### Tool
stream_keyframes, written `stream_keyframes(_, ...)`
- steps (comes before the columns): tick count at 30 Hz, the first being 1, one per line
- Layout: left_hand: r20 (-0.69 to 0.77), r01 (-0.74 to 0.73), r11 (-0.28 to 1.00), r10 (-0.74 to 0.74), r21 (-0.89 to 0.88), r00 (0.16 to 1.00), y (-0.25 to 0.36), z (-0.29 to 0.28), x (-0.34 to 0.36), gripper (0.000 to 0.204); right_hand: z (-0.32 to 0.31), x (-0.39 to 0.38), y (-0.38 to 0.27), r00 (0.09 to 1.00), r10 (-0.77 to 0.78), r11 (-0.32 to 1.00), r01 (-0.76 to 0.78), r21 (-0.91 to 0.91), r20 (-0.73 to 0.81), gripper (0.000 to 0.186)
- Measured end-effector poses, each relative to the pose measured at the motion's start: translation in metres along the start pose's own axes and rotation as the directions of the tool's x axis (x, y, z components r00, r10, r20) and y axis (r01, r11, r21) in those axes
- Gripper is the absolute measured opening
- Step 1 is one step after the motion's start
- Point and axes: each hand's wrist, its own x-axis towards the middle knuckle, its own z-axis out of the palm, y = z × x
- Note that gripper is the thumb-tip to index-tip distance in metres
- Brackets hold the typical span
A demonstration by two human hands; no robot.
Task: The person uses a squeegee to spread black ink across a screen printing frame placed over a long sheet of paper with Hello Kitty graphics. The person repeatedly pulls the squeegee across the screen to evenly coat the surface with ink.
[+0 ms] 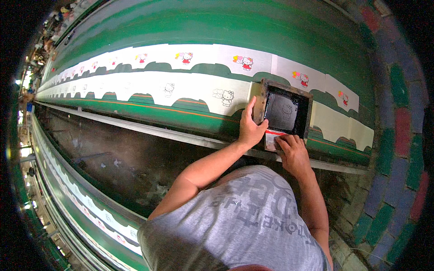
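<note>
A screen-printing frame (288, 87) lies over the near row of white cut pieces (242, 79) on the long green table. Black ink coats its mesh, and a cat outline shows through. My left hand (251, 128) grips the frame's left side, fingers along the outer edge and thumb over the near left corner. At the near end, the fingers of my right hand (294, 153) are bent over a pale section with a red strip (274, 133). Left of the frame, a piece bears a black cat outline (227, 97). Whatever lies beneath the frame is hidden.
Beyond it runs a second row of white pieces with coloured cat prints (246, 63). A metal rail (181, 133) edges the green table (190, 27). Another table with printed pieces (97, 214) stands at the lower left, across a dark aisle. Coloured paving (401, 131) lies at right.
</note>
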Motion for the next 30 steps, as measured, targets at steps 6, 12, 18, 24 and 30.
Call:
stream_keyframes(6,-0.075,-0.054,0.992,0.063,0.117,0.995,-0.004,0.008,-0.001,0.097,-0.005,-0.008,0.006,0.999,-0.048,0.999,0.048,0.002,-0.001,0.055)
stream_keyframes(12,-0.119,-0.025,0.971,0.055,0.237,0.991,0.008,0.009,-0.002,0.092,-0.021,-0.044,0.051,0.970,-0.126,0.976,0.159,0.149,-0.209,0.052)
stream_keyframes(18,-0.133,-0.323,0.884,0.384,0.337,0.913,0.055,0.002,-0.018,0.095,-0.021,-0.092,0.132,0.875,0.118,0.952,0.036,0.304,-0.470,0.038)
stream_keyframes(24,-0.272,-0.319,0.923,0.371,0.217,0.888,0.115,0.000,-0.036,0.094,-0.021,-0.097,0.177,0.831,0.398,0.560,0.115,0.820,-0.388,0.050)
stream_keyframes(30,-0.430,-0.272,0.961,0.263,0.042,0.864,0.188,0.006,-0.081,0.104,-0.044,-0.055,0.149,0.938,0.189,-0.006,0.297,0.955,-0.291,0.086)
